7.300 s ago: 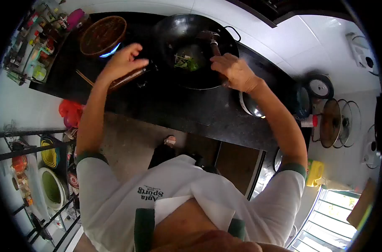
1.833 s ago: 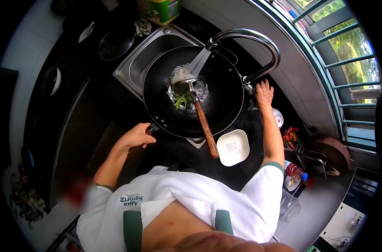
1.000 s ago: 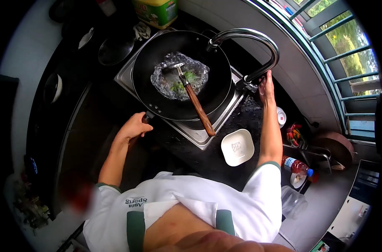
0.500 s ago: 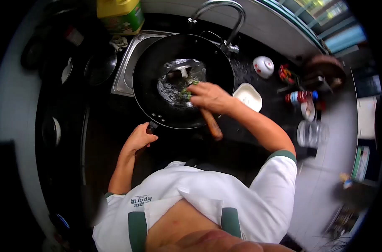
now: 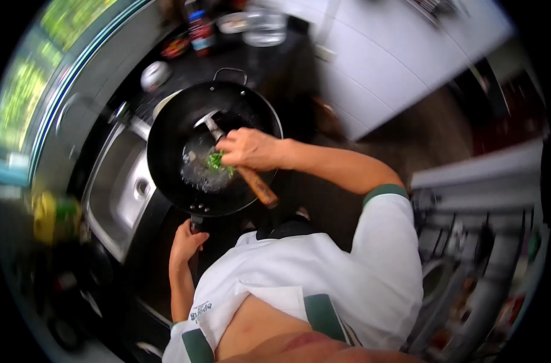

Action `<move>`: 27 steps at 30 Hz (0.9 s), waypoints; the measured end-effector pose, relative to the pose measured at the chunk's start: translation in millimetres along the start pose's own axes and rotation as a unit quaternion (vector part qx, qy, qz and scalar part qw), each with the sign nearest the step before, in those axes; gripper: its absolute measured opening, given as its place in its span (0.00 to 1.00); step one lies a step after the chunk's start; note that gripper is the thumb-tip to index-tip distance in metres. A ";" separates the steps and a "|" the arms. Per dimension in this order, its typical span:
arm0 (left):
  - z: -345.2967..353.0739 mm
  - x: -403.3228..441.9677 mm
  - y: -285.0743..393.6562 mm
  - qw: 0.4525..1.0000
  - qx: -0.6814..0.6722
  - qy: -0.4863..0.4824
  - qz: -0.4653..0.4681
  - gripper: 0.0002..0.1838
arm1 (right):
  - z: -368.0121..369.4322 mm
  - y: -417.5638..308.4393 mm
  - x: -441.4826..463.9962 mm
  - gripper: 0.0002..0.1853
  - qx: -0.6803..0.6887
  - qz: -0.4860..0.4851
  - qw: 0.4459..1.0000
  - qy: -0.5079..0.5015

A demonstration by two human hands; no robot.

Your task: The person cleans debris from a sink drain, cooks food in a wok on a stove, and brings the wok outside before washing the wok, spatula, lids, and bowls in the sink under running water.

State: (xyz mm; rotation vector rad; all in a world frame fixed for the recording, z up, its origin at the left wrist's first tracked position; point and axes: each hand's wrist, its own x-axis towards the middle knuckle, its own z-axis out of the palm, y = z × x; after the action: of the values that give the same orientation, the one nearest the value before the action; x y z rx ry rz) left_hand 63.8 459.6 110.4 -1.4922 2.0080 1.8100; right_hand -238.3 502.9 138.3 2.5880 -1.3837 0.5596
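Note:
A large black wok (image 5: 172,112) with a little water and green leaves (image 5: 216,161) in it is held in front of my body, beside the sink. My left hand (image 5: 187,242) is closed round the wok's dark handle (image 5: 196,224). Over the wok, my right hand (image 5: 251,149) is closed on the wooden handle of a spatula (image 5: 258,186). The spatula's metal head rests inside the wok, above the leaves. My right fingers are right next to the leaves.
The steel sink (image 5: 115,193) and a blurred faucet (image 5: 123,113) are at the left. Behind the wok stand a white bowl (image 5: 155,76), a red bottle with a blue cap (image 5: 200,33) and a clear jar (image 5: 265,27). A yellow-green jug (image 5: 56,218) is at far left, a rack at right.
The wok has gone from stove to sink, taken water from the faucet, then lifted off the sink. My right hand left the faucet and took the spatula. The view has turned.

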 end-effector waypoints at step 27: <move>666.2 385.6 439.8 0.828 0.142 -0.542 0.028 0.10 | -459.0 198.6 -559.3 0.15 -0.232 0.509 0.792 0.246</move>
State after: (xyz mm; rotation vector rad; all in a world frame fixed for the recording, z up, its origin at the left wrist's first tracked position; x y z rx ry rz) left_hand -785.2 686.9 -5.5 -0.1495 1.5505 1.6373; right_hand -799.7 961.6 331.8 1.0325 -2.2233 0.7834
